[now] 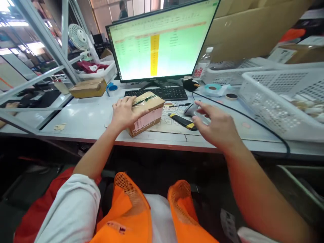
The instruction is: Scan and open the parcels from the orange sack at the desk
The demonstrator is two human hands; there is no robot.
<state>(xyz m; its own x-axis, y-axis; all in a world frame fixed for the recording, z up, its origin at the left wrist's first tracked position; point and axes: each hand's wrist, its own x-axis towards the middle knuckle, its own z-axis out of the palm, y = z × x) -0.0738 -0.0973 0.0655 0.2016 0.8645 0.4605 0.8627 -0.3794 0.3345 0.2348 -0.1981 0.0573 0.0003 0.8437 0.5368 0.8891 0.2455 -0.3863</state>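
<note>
A taped cardboard box (149, 122) with a pink printed label on its front stands at the table's front edge. My left hand (125, 113) grips its left end, fingers over the top and thumb along the front. Just behind and left of my right hand (215, 125) lies a grey rounded device (191, 108), perhaps a mouse or a scanner, partly hidden. The thumb and forefinger of that hand are apart, with no held thing visible. A black and yellow utility knife (182, 121) lies between the box and my right hand, near a pen (181, 105).
Behind stand a keyboard (174, 92) and a lit monitor (162, 44). White plastic baskets (268, 108) and a tape roll (212, 87) are at the right, with a black cable (253, 119) across the table. Another box (88, 87) sits left, beside a metal frame (48, 44).
</note>
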